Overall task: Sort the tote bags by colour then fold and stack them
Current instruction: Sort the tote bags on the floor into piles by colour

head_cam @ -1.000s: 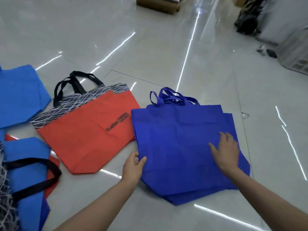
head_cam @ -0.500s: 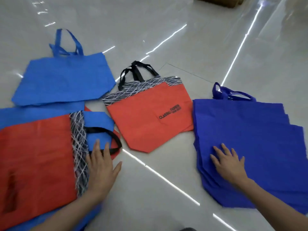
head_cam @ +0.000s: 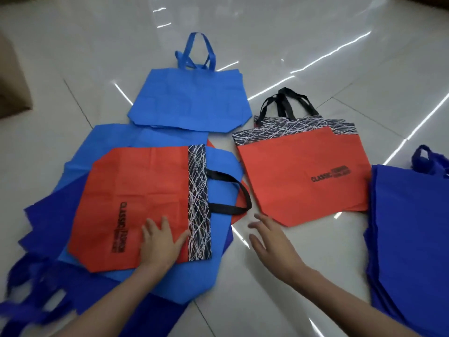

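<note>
Red tote bag [head_cam: 136, 203] lies at 9 o'clock on the mixed pile [head_cam: 48, 215], left hand [head_cam: 160, 246] flat on it, fingers [head_cam: 149, 229] straight; right hand [head_cam: 269, 244] hovers spread and empty. Advise sliding it whole onto the red stack [head_cam: 301, 181] at 1 o'clock, edges squared.

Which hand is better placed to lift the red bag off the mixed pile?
Left. The left hand lies flat on that red bag; the right hand is above bare floor between the pile and the red stack, holding nothing.
</note>
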Available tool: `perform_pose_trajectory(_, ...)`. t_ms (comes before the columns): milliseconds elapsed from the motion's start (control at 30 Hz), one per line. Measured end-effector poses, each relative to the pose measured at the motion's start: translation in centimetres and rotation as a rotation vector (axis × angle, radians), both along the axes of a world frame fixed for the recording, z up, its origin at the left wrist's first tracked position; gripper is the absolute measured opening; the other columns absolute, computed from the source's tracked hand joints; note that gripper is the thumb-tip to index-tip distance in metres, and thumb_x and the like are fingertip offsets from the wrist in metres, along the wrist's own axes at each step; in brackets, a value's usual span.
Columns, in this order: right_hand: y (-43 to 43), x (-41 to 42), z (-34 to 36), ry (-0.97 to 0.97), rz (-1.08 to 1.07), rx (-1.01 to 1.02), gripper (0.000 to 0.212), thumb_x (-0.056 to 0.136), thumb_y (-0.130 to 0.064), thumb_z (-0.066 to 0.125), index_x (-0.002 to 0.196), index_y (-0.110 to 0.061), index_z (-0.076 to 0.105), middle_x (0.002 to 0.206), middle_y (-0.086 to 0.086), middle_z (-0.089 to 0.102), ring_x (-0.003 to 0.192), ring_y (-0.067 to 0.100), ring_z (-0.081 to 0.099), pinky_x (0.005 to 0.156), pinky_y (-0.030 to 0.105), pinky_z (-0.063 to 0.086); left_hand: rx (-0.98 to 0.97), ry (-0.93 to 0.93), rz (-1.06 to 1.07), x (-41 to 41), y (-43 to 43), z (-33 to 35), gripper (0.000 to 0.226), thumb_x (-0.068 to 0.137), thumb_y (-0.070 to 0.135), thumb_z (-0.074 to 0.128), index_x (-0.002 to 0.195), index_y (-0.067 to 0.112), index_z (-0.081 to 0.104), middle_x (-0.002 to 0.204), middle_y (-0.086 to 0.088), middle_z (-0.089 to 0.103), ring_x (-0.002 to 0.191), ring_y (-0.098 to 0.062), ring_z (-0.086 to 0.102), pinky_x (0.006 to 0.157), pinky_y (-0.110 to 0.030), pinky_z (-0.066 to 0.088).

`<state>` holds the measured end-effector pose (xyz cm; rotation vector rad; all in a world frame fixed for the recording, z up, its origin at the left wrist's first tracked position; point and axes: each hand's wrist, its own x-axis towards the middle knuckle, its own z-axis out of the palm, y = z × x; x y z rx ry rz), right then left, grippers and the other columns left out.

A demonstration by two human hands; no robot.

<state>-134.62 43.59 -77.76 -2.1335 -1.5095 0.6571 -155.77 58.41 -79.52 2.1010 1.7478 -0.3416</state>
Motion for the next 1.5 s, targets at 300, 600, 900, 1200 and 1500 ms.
perform_pose_trajectory(300, 3.5, -5.2, -0.6, 0.621, -0.730, -0.117, 0.027, 0.085, -0.015, 0.066, 0.103, -0.014, 0.046, 0.079, 0.002, 0.056, 0.075, 0.018, 0.056, 0.062, 0.027, 0.041, -0.080, -0.510, -0.296, 0.3, -0.2, 0.3, 0.033, 0.097, 0.034, 0.043, 0.127, 0.023, 0.054, 0.116, 0.003, 0.066, 0.110, -0.015, 0.060, 0.095, -0.026, 0.043)
perform_pose_trajectory(600, 9.4, 8.8, 5.3, 0.038, -0.486, 0.375, 0.020, 0.085, 0.006, 0.053, 0.094, -0.001, 0.069, 0.095, 0.019, 0.056, 0.087, 0.026, 0.053, 0.074, 0.015, 0.032, 0.317, -0.553, -0.181, 0.1, 1.2, -0.7, 0.073, 0.084, 0.051, 0.032, 0.131, -0.002, 0.048, 0.142, -0.021, 0.041, 0.128, -0.035, 0.043, 0.108, -0.037, 0.025)
perform_pose_trajectory(900, 7.8, 17.2, 6.2, -0.475, -0.527, 0.119, 0.047, 0.081, -0.008, 0.061, 0.127, -0.004, 0.052, 0.137, 0.027, 0.040, 0.123, 0.044, 0.041, 0.105, 0.048, 0.031, 0.031, -0.330, -0.320, 2.1, -0.6, -2.1, 0.123, 0.058, 0.093, -0.005, 0.142, 0.014, 0.038, 0.153, -0.015, 0.023, 0.140, -0.031, 0.026, 0.113, -0.037, 0.019)
perform_pose_trajectory(1200, -2.8, 2.0, -4.5, -0.505, 0.147, -0.357, 0.092, 0.065, -0.084, 0.036, 0.134, -0.025, 0.050, 0.144, 0.010, 0.046, 0.128, 0.039, 0.039, 0.081, 0.065, 0.044, 0.047, -0.235, -0.365, 3.6, -2.5, -2.1, 0.100, 0.063, 0.071, 0.001, 0.149, 0.022, 0.017, 0.158, -0.003, 0.002, 0.145, -0.019, 0.004, 0.115, -0.033, 0.007)
perform_pose_trajectory(1500, 4.1, 11.7, -2.6, -0.317, 0.089, -0.375, 0.063, 0.095, -0.057, 0.025, 0.151, -0.033, 0.012, 0.160, -0.007, -0.002, 0.147, 0.027, -0.002, 0.111, 0.060, 0.010, 0.011, -0.175, -0.363, 2.6, -2.7, -2.3, 0.122, 0.048, 0.093, -0.017, 0.149, 0.027, 0.003, 0.155, 0.008, -0.013, 0.143, -0.007, -0.009, 0.117, -0.039, 0.005)
